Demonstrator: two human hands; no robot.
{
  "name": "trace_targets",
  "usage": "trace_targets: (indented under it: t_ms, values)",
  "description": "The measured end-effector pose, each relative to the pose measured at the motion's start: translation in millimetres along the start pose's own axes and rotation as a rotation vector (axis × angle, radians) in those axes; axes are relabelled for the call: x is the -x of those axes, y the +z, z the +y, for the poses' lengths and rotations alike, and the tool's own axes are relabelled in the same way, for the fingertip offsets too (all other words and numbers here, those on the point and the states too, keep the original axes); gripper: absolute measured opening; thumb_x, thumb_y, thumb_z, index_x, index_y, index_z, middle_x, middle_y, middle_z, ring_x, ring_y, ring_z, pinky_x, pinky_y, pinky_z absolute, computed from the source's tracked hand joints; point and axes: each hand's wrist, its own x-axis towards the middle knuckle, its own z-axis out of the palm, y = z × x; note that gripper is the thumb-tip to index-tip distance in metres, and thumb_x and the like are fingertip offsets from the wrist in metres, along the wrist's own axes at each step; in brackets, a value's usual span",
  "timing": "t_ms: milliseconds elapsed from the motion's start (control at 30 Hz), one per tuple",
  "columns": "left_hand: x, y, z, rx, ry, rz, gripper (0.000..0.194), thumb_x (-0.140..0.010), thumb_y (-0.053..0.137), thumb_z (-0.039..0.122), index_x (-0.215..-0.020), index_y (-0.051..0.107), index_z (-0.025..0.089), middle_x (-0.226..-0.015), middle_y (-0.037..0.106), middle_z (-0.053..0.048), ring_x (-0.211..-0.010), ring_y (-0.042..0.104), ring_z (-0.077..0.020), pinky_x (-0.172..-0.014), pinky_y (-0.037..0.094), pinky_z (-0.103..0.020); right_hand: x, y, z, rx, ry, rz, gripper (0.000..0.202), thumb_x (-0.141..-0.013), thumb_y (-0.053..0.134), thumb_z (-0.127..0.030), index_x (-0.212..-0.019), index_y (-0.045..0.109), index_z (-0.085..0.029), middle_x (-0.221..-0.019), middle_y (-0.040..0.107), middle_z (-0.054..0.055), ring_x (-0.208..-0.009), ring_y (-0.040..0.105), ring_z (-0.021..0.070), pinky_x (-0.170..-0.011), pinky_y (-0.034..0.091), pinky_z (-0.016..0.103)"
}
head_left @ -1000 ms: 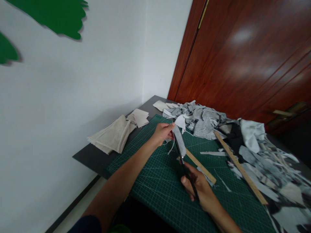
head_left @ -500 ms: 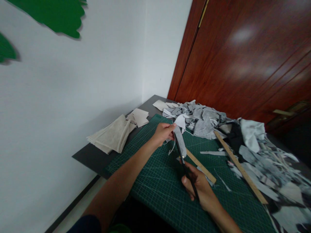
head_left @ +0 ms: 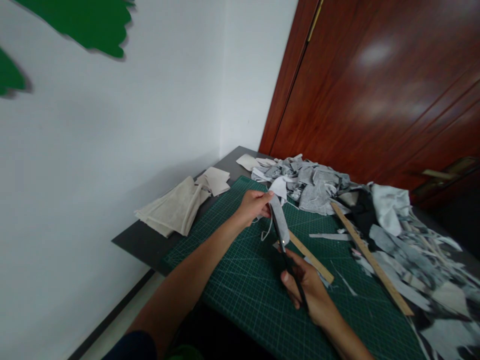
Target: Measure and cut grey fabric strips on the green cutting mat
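My left hand pinches a narrow piece of grey fabric above the cutting mat. A thin pale strip dangles below those fingers. In my right hand are black-handled scissors, gripped by the handles. Their blades point up and away, lying along the fabric's left edge and reaching close to my left fingers. How far the blades are apart I cannot tell. Beneath both hands lies the green gridded cutting mat.
Wooden rulers lie on the mat, a short one by my right hand and a longer one farther right. A heap of grey fabric scraps spreads along the back and right. Folded beige cloth sits left, near the white wall.
Both hands stay almost in place. The dangling pale strip has shifted slightly and now curls in a loop; the grey fabric and scissors have barely moved.
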Motion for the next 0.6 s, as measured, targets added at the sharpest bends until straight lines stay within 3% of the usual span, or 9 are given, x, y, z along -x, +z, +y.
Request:
trace_targets:
  t_ms: [200,600]
  values:
    - [-2.2,-0.6,-0.1,-0.022,0.001,0.021,0.033,-0.095,0.069,0.034,-0.074,0.071,0.008,-0.063,0.071,-0.009,-0.050,0.066,-0.0149,-0.050,0.055,-0.025,0.1,-1.2,2.5,-0.011,-0.013,-0.023,0.093,-0.086,0.067,-0.073,-0.149,0.047,-0.007,-0.050,0.039,-0.012,-0.036,0.029,0.0064,-0.035,0.026,0.019]
    - [-2.4,-0.8,-0.8,-0.027,-0.011,0.038,0.036,-0.093,0.072,0.039,-0.071,0.070,0.009,-0.063,0.071,-0.009,-0.051,0.067,-0.0159,-0.051,0.055,-0.026,-1.1,-1.4,3.0,-0.013,-0.037,-0.040,0.087,-0.087,0.072,-0.066,-0.148,0.050,-0.009,-0.050,0.039,-0.012,-0.037,0.028,0.0065,-0.036,0.025,0.019]
